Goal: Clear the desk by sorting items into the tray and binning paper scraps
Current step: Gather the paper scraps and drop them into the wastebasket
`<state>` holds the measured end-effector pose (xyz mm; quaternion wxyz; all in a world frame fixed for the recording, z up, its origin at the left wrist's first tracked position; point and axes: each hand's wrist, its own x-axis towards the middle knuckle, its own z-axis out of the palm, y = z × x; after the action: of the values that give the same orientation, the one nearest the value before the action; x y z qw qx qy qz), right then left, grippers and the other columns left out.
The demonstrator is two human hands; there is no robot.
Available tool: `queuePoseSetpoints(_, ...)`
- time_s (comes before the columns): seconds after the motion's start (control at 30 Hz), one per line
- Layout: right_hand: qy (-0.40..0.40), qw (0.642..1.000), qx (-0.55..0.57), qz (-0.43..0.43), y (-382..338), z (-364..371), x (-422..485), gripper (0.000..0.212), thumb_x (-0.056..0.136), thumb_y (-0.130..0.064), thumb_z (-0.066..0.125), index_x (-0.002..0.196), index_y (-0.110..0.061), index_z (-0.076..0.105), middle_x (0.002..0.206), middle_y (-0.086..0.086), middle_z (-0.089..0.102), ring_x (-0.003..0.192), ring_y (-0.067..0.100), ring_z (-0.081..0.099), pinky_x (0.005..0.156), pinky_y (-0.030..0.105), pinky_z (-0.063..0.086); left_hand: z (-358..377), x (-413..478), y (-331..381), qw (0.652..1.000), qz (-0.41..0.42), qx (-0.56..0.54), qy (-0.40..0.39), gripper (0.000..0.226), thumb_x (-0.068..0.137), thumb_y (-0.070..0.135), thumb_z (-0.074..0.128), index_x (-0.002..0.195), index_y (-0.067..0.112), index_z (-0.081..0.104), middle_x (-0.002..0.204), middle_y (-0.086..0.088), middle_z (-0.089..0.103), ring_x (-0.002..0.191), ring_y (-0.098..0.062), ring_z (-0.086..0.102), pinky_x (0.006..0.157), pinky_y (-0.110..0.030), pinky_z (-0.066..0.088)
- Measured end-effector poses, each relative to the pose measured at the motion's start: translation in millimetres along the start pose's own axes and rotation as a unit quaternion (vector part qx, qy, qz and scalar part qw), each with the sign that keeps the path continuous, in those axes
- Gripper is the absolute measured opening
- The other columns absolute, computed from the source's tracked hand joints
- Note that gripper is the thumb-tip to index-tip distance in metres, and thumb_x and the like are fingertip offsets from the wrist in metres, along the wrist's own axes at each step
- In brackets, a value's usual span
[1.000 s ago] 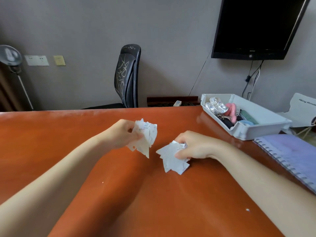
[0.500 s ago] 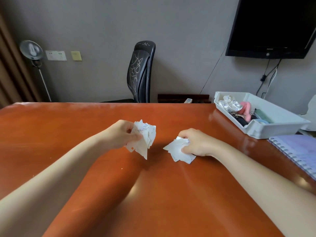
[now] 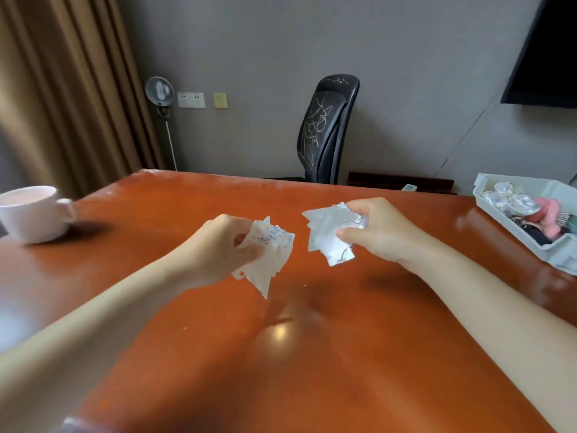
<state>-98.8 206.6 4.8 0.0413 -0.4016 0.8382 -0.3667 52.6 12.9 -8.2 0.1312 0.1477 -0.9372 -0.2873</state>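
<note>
My left hand (image 3: 215, 245) grips a bunch of white paper scraps (image 3: 268, 260) with small writing, held just above the orange-brown desk (image 3: 312, 354). A second bunch of white paper scraps (image 3: 327, 235) is clutched in my right hand (image 3: 377, 232), also lifted off the desk, a little right of centre. The two bunches are apart. At the right edge stands the white tray (image 3: 559, 260), holding a silver crinkled item (image 3: 505, 201), a pink item (image 3: 549, 214) and dark things.
A white cup (image 3: 31, 214) stands on the desk at the far left. Behind the desk is a black office chair (image 3: 327, 129), with a brown curtain (image 3: 62, 89) to the left. A dark screen (image 3: 549, 51) hangs on the wall at top right.
The view has swung left, bringing the cup and curtain in and pushing the tray to the right edge. My right hand has lifted its scraps off the desk.
</note>
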Motion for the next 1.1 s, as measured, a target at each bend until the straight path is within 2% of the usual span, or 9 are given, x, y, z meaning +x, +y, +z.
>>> queuePoseSetpoints(0.07,-0.023,0.999,0.017,-0.025,-24.3,16.0,3.1,0.013,0.087,-0.013,0.061,0.095,-0.005,0.066,0.094,0.009,0.068,0.09,0.027,0.062,0.073,0.041,0.049,-19.3,-20.7,-20.9,0.999,-0.029,-0.002,0.023,0.028,0.089,0.027,0.056,0.089,0.0,0.064,0.09,-0.015,0.07,0.065,-0.028,0.058,0.053,-0.031,0.039)
queuePoseSetpoints(0.13,-0.051,0.996,0.039,-0.053,-47.4,34.6,6.6,0.01,0.086,-0.011,0.06,0.091,-0.005,0.067,0.092,0.008,0.068,0.091,0.028,0.063,0.072,0.034,0.046,-38.5,-44.6,-42.8,0.997,-0.053,-0.011,0.047,0.029,0.087,0.027,0.058,0.087,-0.001,0.063,0.089,-0.016,0.07,0.079,-0.037,0.064,0.061,-0.038,0.048)
queuePoseSetpoints(0.27,-0.109,0.987,0.058,-0.104,-91.9,80.3,15.3,0.01,0.087,-0.01,0.06,0.092,-0.004,0.067,0.092,0.009,0.069,0.091,0.027,0.063,0.071,0.032,0.044,-77.3,-100.3,-78.8,0.989,-0.107,-0.022,0.095,0.029,0.084,0.029,0.062,0.09,0.001,0.066,0.093,-0.012,0.072,0.09,-0.034,0.067,0.08,-0.055,0.053)
queuePoseSetpoints(0.47,-0.178,0.965,0.07,-0.178,-162.9,161.2,21.3,0.012,0.089,-0.015,0.061,0.095,-0.007,0.066,0.091,0.001,0.068,0.086,0.022,0.065,0.063,0.029,0.044,-123.2,-179.5,-119.4,0.968,-0.183,-0.035,0.17,0.026,0.087,0.018,0.062,0.111,0.011,0.068,0.108,0.002,0.071,0.099,-0.016,0.067,0.094,-0.042,0.052)
queuePoseSetpoints(0.6,-0.231,0.945,0.08,-0.215,-209.0,213.5,16.7,0.006,0.09,-0.019,0.062,0.095,-0.019,0.063,0.088,-0.015,0.061,0.08,0.008,0.062,0.056,0.014,0.043,-138.8,-228.7,-145.8,0.952,-0.221,-0.051,0.205,0.02,0.088,0.016,0.062,0.106,0.015,0.07,0.102,0.007,0.072,0.095,-0.009,0.069,0.092,-0.04,0.053)
queuePoseSetpoints(0.8,-0.282,0.92,0.089,-0.258,-268.7,296.8,4.2,0.012,0.085,-0.009,0.061,0.084,-0.021,0.061,0.08,-0.008,0.065,0.072,0.007,0.062,0.057,0.019,0.045,-143.5,-292.8,-202.9,0.918,-0.297,-0.039,0.259,0.017,0.088,0.016,0.06,0.098,0.023,0.071,0.093,0.008,0.074,0.091,-0.012,0.069,0.087,-0.04,0.055)
queuePoseSetpoints(0.87,-0.295,0.911,0.074,-0.277,-285.1,327.5,-2.6,0.007,0.084,-0.009,0.059,0.088,-0.013,0.063,0.083,0.0,0.068,0.072,0.015,0.063,0.054,0.022,0.043,-140.2,-311.1,-223.5,0.901,-0.331,-0.044,0.277,0.016,0.088,0.014,0.059,0.094,0.021,0.071,0.091,0.006,0.074,0.091,-0.014,0.069,0.087,-0.039,0.054)
queuePoseSetpoints(0.97,-0.289,0.908,0.058,-0.298,-305.3,369.6,-14.8,0.018,0.085,-0.009,0.056,0.101,-0.001,0.06,0.096,0.016,0.067,0.078,0.035,0.061,0.053,0.029,0.037,-132.1,-334.9,-252.4,0.875,-0.373,-0.058,0.303,0.011,0.087,0.016,0.06,0.089,0.012,0.07,0.089,0.001,0.074,0.09,-0.018,0.068,0.085,-0.038,0.053)
queuePoseSetpoints(1.1,-0.317,0.899,0.043,-0.299,-323.2,422.2,-30.1,0.012,0.085,-0.007,0.052,0.096,-0.004,0.057,0.082,0.014,0.065,0.076,0.035,0.064,0.053,0.03,0.04,-116.0,-363.6,-289.7,0.835,-0.427,-0.082,0.337,0.021,0.087,0.022,0.061,0.067,0.019,0.06,0.077,0.002,0.068,0.075,-0.015,0.062,0.072,-0.032,0.048)
